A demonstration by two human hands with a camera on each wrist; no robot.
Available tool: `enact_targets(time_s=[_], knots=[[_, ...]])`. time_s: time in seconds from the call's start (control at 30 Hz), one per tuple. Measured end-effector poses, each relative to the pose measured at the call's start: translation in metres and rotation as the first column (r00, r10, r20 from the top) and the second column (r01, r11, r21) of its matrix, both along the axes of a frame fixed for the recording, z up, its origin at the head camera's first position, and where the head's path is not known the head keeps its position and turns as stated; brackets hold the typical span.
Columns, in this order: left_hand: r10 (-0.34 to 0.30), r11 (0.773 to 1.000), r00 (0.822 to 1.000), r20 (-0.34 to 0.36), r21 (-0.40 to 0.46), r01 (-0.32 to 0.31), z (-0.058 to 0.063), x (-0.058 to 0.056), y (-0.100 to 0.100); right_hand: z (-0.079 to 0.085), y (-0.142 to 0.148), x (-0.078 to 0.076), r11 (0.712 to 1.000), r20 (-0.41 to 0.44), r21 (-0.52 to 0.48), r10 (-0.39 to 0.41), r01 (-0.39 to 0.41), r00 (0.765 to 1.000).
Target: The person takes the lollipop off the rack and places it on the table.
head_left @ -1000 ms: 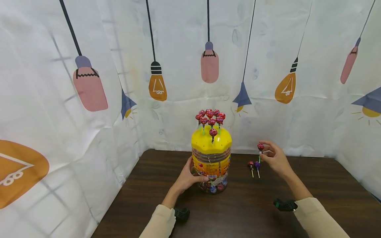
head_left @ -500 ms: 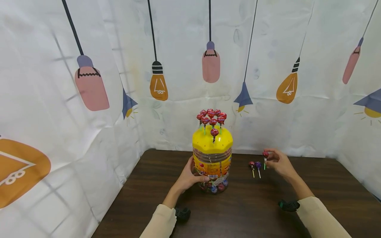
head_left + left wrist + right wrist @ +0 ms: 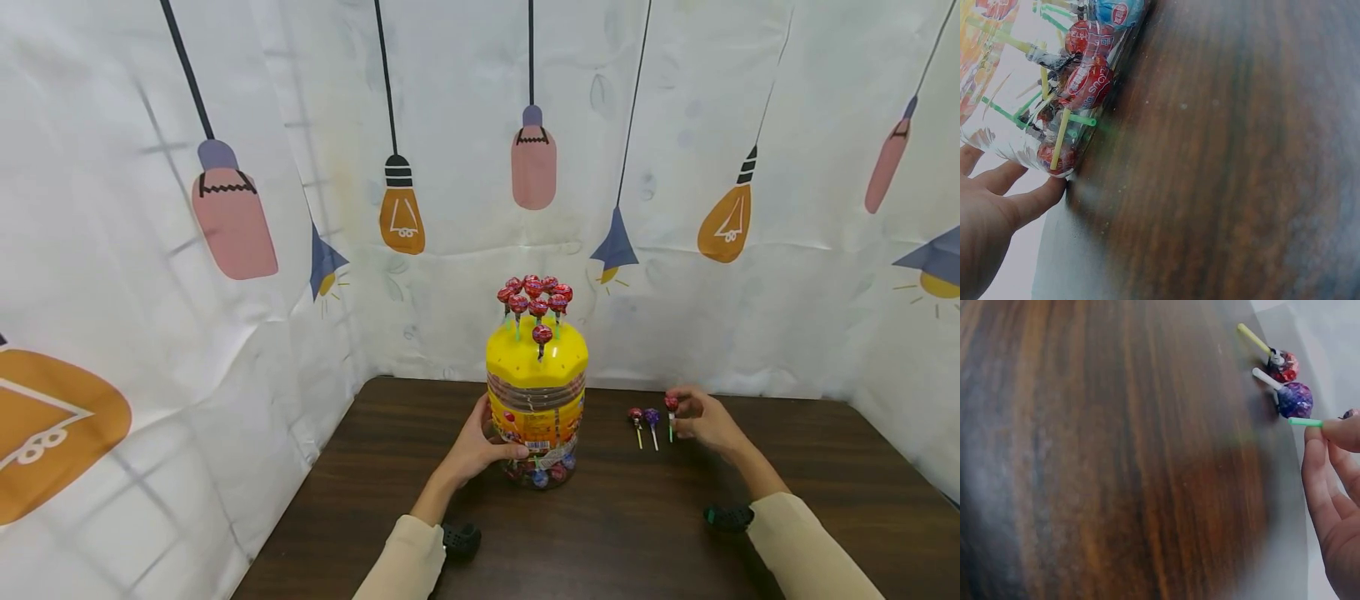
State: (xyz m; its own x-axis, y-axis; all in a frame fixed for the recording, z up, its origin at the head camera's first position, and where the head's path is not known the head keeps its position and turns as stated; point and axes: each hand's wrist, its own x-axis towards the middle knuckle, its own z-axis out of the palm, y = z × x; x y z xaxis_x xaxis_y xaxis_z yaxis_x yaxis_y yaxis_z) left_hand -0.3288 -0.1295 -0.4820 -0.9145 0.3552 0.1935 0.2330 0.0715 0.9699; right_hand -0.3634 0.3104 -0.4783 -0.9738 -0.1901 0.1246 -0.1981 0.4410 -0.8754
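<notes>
My left hand (image 3: 474,446) grips the side of a big clear plastic jar (image 3: 532,427) with a yellow lid (image 3: 517,367). Wrapped lollipops (image 3: 1088,81) fill its bottom. Several red lollipops (image 3: 538,308) stand upright in the lid's holes. To the right, my right hand (image 3: 707,423) pinches a red lollipop by its green stick (image 3: 1305,422), low over the table; in the right wrist view its head is mostly hidden by the thumb. Beside it on the table lie a purple lollipop (image 3: 1295,400) with a white stick and a red lollipop (image 3: 1284,366) with a yellow stick.
The dark wooden table (image 3: 600,542) ends at a white curtain (image 3: 465,317) printed with hanging lamps, which also runs along the left and right. A black wrist device (image 3: 459,540) sits on each wrist.
My right hand has moved down and slightly right with the red lollipop, from above the two lying lollipops to beside the purple one. The left hand stays on the jar.
</notes>
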Motion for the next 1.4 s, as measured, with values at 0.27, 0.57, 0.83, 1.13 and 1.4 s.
enact_targets(time_s=[0.27, 0.57, 0.83, 1.13, 1.4], knots=[[0.002, 1.000, 1.000, -0.001, -0.006, -0.002, 0.0013, 0.0012, 0.0003, -0.0055, 0.0012, -0.0021, 0.999, 0.033, 0.036, 0.000, -0.001, 0.999], [0.005, 1.000, 1.000, 0.003, -0.004, -0.005, 0.0003, 0.0005, -0.0003, -0.0045, 0.0018, -0.0039, 0.990, 0.014, 0.134, -0.034, 0.032, 0.999], [0.003, 1.000, 1.000, 0.003, 0.004, -0.003, 0.0004, 0.0001, 0.0002, -0.0045, 0.0039, -0.0065, 0.965, 0.015, 0.261, -0.031, 0.026, 0.999], [-0.002, 1.000, 1.000, 0.001, 0.004, 0.002, 0.0008, -0.0007, 0.0009, -0.0035, 0.0036, -0.0081, 0.959, 0.055, 0.284, 0.003, -0.019, 0.998], [0.001, 1.000, 1.000, 0.003, 0.003, -0.001, 0.0003, 0.0001, 0.0007, -0.0035, 0.0048, -0.0077, 0.957, 0.060, 0.287, 0.016, -0.033, 0.998]])
